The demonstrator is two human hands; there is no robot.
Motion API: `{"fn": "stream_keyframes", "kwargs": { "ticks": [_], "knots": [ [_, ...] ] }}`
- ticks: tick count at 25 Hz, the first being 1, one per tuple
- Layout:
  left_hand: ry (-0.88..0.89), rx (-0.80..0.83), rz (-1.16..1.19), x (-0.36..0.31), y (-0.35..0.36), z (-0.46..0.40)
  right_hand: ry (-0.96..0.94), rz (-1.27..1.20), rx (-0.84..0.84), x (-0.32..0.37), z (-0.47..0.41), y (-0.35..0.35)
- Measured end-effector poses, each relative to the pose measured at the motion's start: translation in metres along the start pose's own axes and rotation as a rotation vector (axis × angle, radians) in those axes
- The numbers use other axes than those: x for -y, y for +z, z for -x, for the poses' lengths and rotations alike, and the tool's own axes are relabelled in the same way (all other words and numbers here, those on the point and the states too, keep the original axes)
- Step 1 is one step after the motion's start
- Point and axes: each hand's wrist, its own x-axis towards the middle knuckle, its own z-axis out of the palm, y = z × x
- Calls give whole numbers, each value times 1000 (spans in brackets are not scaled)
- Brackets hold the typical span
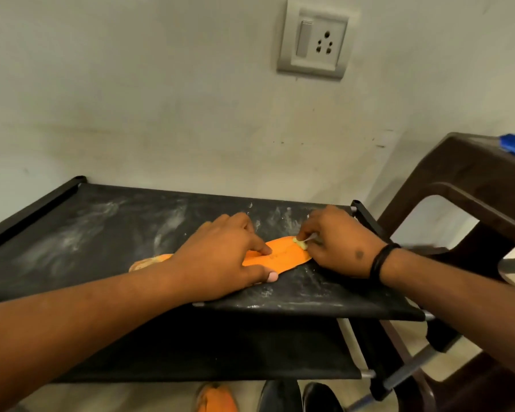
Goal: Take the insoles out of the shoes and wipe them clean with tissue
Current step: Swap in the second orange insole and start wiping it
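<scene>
Nearest to me, down at the floor under the rack, I can see an orange shoe [217,398] and a pair of dark shoes [301,396], so the insole I am working on is already out. It lies flat on the top shelf [72,248] of the black rack, an orange insole [280,257] running left to right. My left hand [220,257] lies over its middle with the fingers spread fairly straight, pressing it down against the fabric, not curled round it. My right hand [336,245] pinches a small wad of tissue [299,242] between thumb and fingertips and holds it on the insole's right end. To wipe well I judge I should keep the left hand's weight steady so the insole cannot slide on the dusty shelf, and draw the tissue along its length in long strokes away from the pinning hand, turning the wad to a fresh face as it soils. The shelf itself is streaked with white powder, so I should avoid dragging the tissue off the edge and picking that up. Beyond, a brown plastic chair [473,185] stands at the right and a wall socket [317,43] sits above.
</scene>
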Motion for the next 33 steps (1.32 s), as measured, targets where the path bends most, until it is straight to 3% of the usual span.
{"fn": "stream_keyframes", "kwargs": {
  "ticks": [6, 11, 15, 24, 29, 33],
  "knots": [
    [-35, 59, 65, 3, -5, 3, 27, 5, 20, 8, 3, -8],
    [-55, -74, 145, 5, -3, 9, 154, -129, -62, 21, -14, 3],
    [-58, -74, 176, 7, -4, 11, 94, -159, 2, 24, -5, 1],
    [-36, -70, 181, 8, -2, 10, 181, -168, -25, 15, -3, 3],
    [-38, -65, 158, 7, -2, 9, 37, -272, 44, 33, 4, 4],
    [-37, -57, 154, 7, -2, 9, 170, -131, -8, 22, -5, 3]
  ]
}}
